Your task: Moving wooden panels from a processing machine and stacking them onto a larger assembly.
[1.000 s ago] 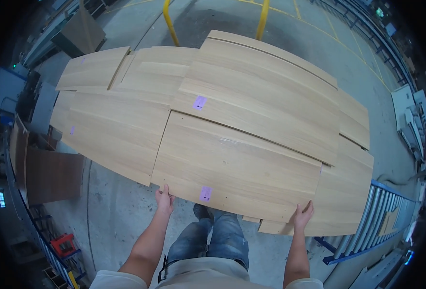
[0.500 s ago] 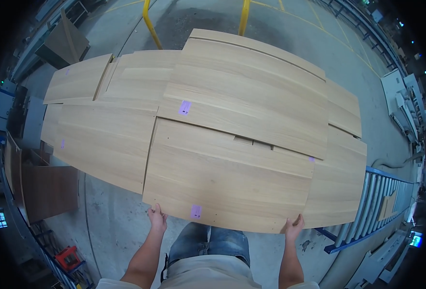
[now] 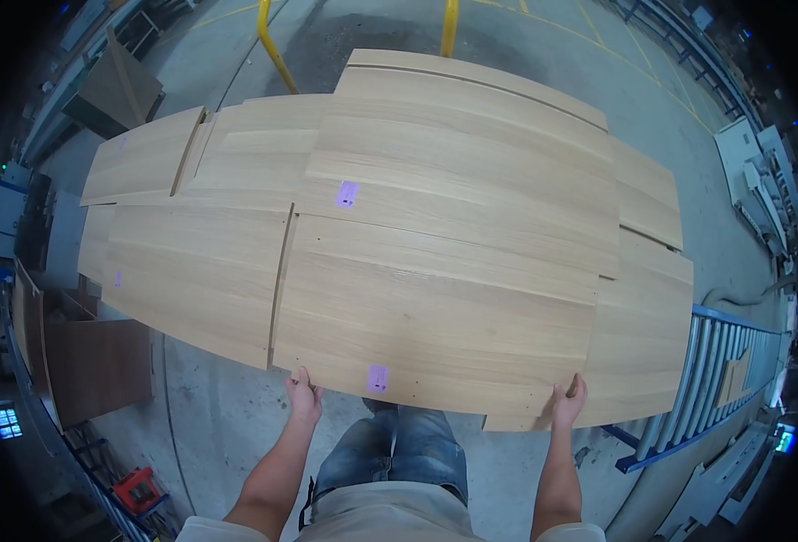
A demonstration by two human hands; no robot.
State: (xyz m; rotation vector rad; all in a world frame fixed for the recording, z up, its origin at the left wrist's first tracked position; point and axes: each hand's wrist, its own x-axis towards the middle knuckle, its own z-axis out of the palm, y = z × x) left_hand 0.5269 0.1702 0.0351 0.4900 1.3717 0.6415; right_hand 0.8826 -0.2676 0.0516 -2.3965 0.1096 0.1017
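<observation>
- Plainly, our front board lies left of the roller conveyor.
- Our left hand, farther from the roller conveyor, grips the front board's edge.
- Our right hand, nearer it, grips that edge too.

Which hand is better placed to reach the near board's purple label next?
Left, probably. The left hand grips the near board at its front edge, close to the purple label; the right hand grips near that edge's other end, clearly farther away.
</observation>
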